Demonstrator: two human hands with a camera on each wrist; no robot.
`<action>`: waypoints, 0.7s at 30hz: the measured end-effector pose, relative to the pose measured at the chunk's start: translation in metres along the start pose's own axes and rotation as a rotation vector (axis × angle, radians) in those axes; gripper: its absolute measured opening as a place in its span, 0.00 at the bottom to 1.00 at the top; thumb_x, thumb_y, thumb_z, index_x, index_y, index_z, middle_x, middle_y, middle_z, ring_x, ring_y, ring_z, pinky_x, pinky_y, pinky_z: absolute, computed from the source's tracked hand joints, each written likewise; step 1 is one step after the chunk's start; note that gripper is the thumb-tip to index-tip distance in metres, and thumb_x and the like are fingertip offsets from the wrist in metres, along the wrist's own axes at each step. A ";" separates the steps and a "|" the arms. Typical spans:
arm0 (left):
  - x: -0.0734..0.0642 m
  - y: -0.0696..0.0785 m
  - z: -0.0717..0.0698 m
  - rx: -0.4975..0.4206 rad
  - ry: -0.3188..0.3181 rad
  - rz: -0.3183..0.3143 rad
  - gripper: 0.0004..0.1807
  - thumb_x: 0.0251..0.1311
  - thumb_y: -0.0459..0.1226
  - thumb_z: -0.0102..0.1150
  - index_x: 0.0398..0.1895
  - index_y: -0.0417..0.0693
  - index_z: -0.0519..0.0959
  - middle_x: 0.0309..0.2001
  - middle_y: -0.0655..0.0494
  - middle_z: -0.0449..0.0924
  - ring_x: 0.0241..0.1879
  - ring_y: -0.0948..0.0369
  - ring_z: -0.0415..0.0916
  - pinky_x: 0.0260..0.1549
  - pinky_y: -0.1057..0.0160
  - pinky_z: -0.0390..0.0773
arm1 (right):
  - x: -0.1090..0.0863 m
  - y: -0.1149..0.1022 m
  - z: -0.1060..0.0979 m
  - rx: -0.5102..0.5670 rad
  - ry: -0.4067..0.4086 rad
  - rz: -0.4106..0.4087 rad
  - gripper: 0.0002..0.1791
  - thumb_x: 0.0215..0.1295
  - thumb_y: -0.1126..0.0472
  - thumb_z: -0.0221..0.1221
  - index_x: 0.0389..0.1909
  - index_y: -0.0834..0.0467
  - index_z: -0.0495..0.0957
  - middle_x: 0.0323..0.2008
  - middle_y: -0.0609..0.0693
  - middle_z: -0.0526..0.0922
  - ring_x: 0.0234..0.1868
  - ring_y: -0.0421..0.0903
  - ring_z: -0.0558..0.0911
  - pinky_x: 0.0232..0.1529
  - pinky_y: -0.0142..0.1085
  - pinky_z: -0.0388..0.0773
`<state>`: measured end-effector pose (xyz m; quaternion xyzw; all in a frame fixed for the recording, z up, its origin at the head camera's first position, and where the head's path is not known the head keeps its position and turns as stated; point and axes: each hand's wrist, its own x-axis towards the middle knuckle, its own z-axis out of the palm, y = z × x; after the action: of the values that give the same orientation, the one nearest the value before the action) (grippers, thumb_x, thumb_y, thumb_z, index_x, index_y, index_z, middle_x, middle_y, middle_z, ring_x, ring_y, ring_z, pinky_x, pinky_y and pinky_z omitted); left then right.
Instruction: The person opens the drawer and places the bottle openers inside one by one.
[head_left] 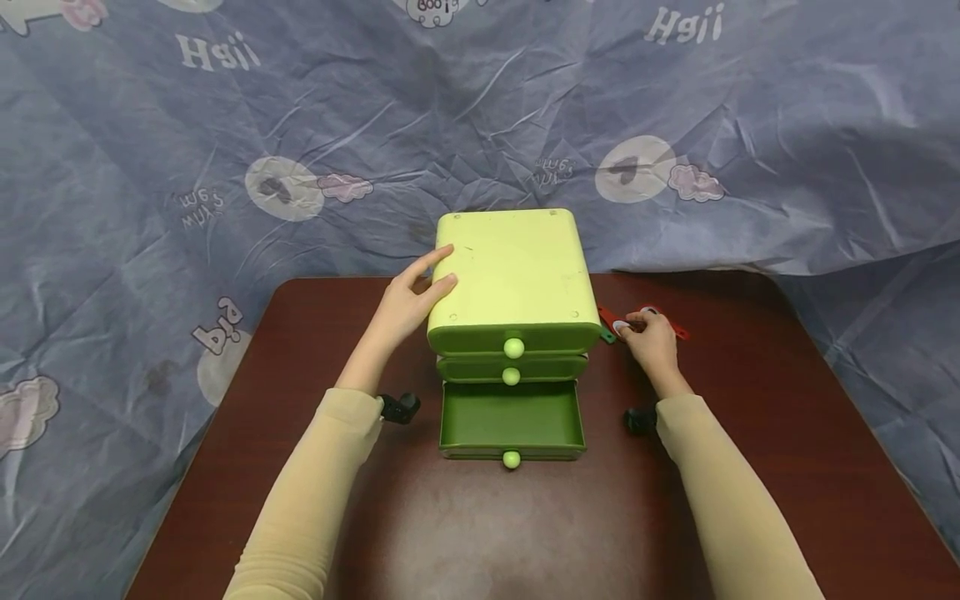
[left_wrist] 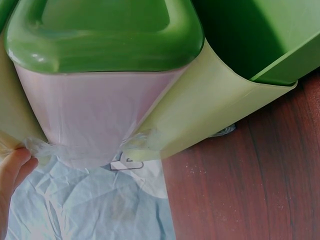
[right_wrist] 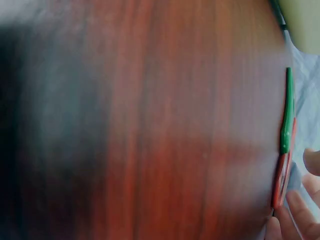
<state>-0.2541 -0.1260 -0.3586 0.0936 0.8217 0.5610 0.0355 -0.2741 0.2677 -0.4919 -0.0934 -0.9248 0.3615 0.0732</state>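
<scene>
A small drawer cabinet point(head_left: 513, 258) with a pale yellow-green top stands on the table. Its bottom drawer point(head_left: 512, 412) is pulled out and looks bare inside; the two drawers above it are in. My left hand point(head_left: 405, 304) rests against the cabinet's left side, thumb and a finger spread on the top. Right of the cabinet, my right hand point(head_left: 654, 343) reaches down at some flat red things point(head_left: 613, 321) with pale round patches. One thin green piece point(right_wrist: 287, 110) lies beside them. In the right wrist view the thumb stands apart from the fingers point(right_wrist: 297, 210); the things' kind is unclear.
The dark red-brown wooden table point(head_left: 495, 533) spreads around the cabinet. Behind it hangs a creased blue-grey cloth point(head_left: 480, 108) with printed patterns. A black wrist camera point(head_left: 401, 408) sits below the left hand, and another black camera point(head_left: 640, 419) below the right.
</scene>
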 end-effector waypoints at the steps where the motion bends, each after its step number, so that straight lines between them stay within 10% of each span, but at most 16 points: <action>1: 0.000 0.000 0.000 -0.002 0.000 0.000 0.28 0.63 0.59 0.58 0.67 0.83 0.67 0.76 0.66 0.55 0.72 0.52 0.63 0.64 0.47 0.71 | 0.001 0.000 0.001 -0.014 -0.001 0.000 0.22 0.69 0.57 0.60 0.56 0.69 0.77 0.54 0.68 0.75 0.57 0.64 0.72 0.61 0.57 0.67; 14: -0.001 0.004 0.000 -0.018 -0.013 -0.024 0.29 0.67 0.53 0.58 0.70 0.76 0.66 0.77 0.64 0.54 0.72 0.53 0.62 0.63 0.47 0.71 | 0.003 -0.004 0.008 -0.116 -0.010 0.043 0.26 0.66 0.60 0.62 0.61 0.70 0.73 0.60 0.72 0.70 0.59 0.70 0.67 0.61 0.60 0.65; 21: -0.019 0.035 -0.001 -0.004 -0.015 -0.028 0.29 0.69 0.48 0.57 0.73 0.64 0.66 0.77 0.57 0.55 0.71 0.51 0.64 0.63 0.48 0.72 | 0.006 -0.005 0.004 -0.140 -0.025 0.032 0.28 0.62 0.61 0.64 0.59 0.73 0.73 0.56 0.73 0.73 0.59 0.69 0.67 0.61 0.58 0.65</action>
<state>-0.2311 -0.1177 -0.3265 0.0862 0.8216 0.5613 0.0497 -0.2815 0.2625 -0.4911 -0.1083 -0.9470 0.2983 0.0492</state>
